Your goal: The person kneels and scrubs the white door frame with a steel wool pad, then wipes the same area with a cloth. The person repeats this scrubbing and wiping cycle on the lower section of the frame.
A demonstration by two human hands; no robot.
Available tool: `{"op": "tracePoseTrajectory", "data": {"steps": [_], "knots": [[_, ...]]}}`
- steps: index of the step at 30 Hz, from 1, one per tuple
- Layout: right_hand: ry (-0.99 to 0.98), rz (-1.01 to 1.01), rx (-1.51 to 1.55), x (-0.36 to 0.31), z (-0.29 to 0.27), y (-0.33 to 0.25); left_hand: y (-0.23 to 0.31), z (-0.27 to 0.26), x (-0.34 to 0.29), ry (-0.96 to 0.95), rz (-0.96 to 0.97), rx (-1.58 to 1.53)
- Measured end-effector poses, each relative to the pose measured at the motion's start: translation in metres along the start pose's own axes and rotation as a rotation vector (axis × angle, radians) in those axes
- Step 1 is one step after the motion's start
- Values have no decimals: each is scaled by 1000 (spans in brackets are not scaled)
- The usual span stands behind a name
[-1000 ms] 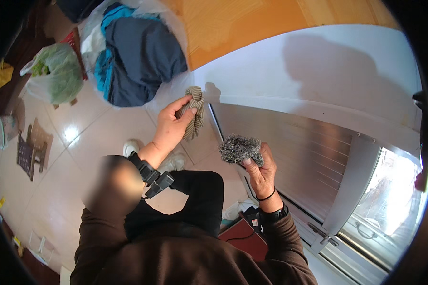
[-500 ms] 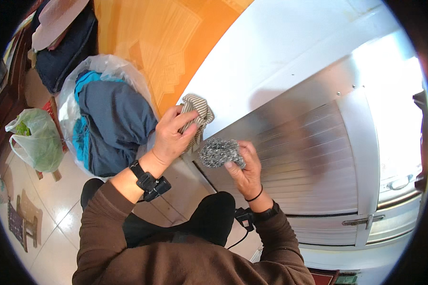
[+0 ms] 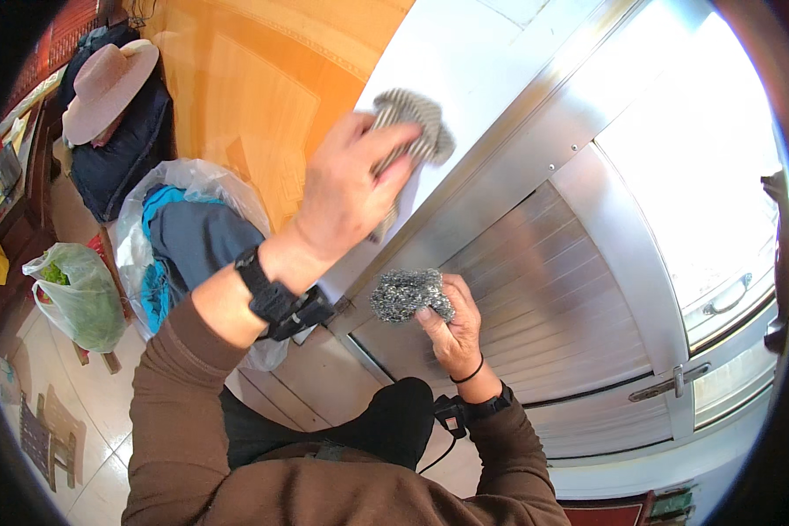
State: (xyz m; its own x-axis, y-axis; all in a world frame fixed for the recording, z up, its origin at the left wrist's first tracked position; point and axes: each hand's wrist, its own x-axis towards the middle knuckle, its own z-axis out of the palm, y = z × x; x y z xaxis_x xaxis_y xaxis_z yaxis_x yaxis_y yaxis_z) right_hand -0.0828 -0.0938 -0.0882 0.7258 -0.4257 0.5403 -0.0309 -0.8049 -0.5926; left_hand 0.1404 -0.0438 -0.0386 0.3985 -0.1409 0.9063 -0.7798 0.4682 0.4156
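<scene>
A striped beige-and-dark cloth (image 3: 422, 118) is bunched in my left hand (image 3: 346, 188), whose fingers are closed round it. This hand is raised in front of the white wall (image 3: 491, 66), beside the metal door frame; whether the cloth touches either I cannot tell. Lower down, my right hand (image 3: 454, 329) grips a grey metallic scouring pad (image 3: 408, 294) between thumb and fingers. The pad is held up in front of the silvery metal door (image 3: 535, 280), apart from the cloth.
A wooden door (image 3: 254, 96) stands at the far left. Left of me are a clear bag of dark and blue clothes (image 3: 206, 237), a bag of greens (image 3: 83, 298), a small stool (image 3: 48, 443) and a pink hat (image 3: 105, 88). A door handle (image 3: 671, 383) juts out at right.
My left hand has moved up and to the right with the cloth. The right hand keeps the scouring pad at nearly the same place. The view has shifted somewhat.
</scene>
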Motion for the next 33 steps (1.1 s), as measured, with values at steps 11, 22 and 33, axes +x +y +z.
{"op": "tracePoseTrajectory", "data": {"steps": [11, 22, 33], "knots": [[-6, 59, 233, 11, 4, -4, -23, -25, -71, -177, 34, 165], [-178, 378, 820, 6, 25, -15, 22, -28, -130, -309, -768, -679], [-87, 544, 938, 4, 34, -22, 33, -35, -120, -330, -187, 128]]}}
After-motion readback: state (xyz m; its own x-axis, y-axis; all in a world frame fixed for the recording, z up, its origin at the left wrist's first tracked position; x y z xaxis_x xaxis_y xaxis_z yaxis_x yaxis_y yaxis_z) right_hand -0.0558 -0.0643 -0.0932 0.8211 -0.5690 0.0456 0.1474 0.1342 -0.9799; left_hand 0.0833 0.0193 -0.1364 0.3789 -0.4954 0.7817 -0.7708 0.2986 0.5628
